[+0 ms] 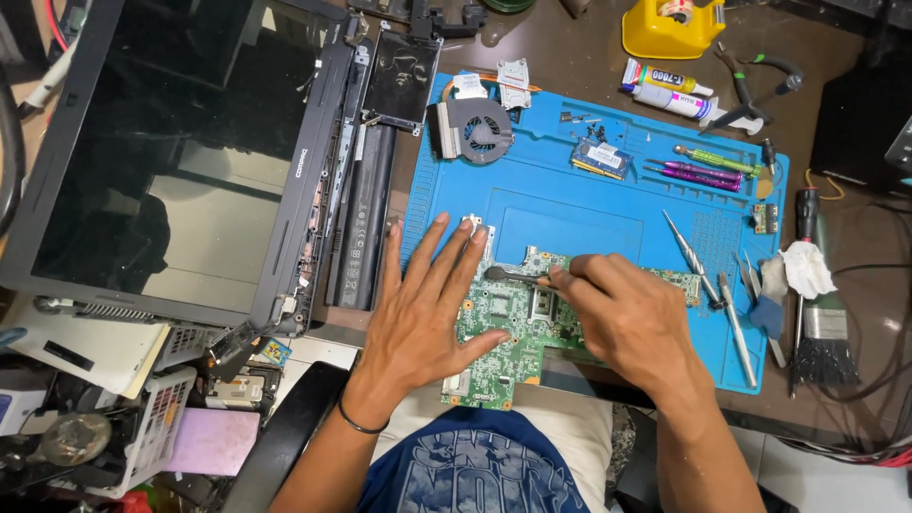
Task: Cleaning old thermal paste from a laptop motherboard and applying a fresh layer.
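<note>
Green and studded with small chips, one circuit board (518, 328) lies on the near edge of a blue work mat (570, 199), directly under both hands. The left hand (418, 313) is spread wide open, all fingers splayed and palm flat, pressing on the board's left part with the fingertips reaching just past its far edge; a dark band circles the wrist behind it. The right hand (627, 318) is closed in a pinch around one thin dark-tipped tool (518, 276), whose tip points left and rests over the board just right of the left hand's fingers. Beyond the left hand's fingertips, at the far left corner of the mat, sits one round cooling fan (472, 128) with a copper pipe. Well beyond the right hand lies one small memory module (601, 158), and farther right two slim drivers, one green (714, 157) and one purple (701, 174). Just right of the right hand lie metal screwdrivers (736, 323) and tweezers, at least three pieces, the exact count hard to tell. Farther right, off the mat on the brown desk (855, 237), rests one black brush (823, 337). Left of the left hand stands one open laptop shell with a dark screen (171, 142), with one long black battery (366, 214) between the two.
</note>
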